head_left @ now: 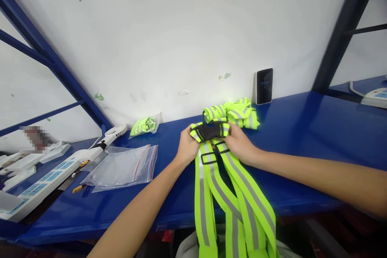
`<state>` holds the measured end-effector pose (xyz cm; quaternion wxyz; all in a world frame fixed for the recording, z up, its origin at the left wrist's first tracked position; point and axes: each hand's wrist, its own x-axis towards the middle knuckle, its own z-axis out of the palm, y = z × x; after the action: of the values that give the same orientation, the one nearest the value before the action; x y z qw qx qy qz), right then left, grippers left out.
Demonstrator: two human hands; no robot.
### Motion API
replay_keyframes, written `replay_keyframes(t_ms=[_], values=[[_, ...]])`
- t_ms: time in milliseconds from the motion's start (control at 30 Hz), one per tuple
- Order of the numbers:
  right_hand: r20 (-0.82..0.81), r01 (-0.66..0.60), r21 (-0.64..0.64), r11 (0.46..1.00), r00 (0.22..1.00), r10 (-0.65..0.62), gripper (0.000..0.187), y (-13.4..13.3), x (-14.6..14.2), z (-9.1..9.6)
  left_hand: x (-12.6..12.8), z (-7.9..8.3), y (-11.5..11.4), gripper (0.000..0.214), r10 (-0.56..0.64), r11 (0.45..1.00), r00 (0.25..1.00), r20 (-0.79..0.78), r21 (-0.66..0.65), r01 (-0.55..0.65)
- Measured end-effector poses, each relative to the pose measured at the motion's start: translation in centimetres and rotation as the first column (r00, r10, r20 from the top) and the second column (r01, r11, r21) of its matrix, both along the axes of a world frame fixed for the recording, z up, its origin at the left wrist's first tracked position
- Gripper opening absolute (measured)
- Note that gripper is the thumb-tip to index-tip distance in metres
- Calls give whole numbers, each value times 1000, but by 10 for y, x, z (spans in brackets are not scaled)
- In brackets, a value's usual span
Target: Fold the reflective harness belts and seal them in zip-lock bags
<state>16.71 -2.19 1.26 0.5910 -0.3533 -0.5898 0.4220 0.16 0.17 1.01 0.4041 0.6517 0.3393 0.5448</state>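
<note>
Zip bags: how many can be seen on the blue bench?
3. One zip bag with a folded strap stands near the wall; two empty bags overlap flat on the blue bench, left of the left hand. More may hide underneath.

Neon yellow straps (229, 193) with grey stripes, black buckle (209, 130), blue table (302, 137)

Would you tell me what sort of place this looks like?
Likely a packing bench in a workshop or storeroom: the left hand and right hand hold a reflective harness on a blue shelf, beside empty zip bags and one bagged harness.
</note>
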Motion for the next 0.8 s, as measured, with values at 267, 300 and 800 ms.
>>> replay_keyframes(t_ms=[267,300,800], values=[[116,36,150,988,992,-53,37,8,2,-10,0,3,-1,20,-6,999,1000,-9,-40,6],[122,40,163,986,991,-60,38,9,1,-11,0,3,-1,20,-8,999,1000,-29,-32,7],[62,-21,76,997,998,16,35,4,2,-6,-6,9,-2,15,-72,997,984,-160,23,77]])
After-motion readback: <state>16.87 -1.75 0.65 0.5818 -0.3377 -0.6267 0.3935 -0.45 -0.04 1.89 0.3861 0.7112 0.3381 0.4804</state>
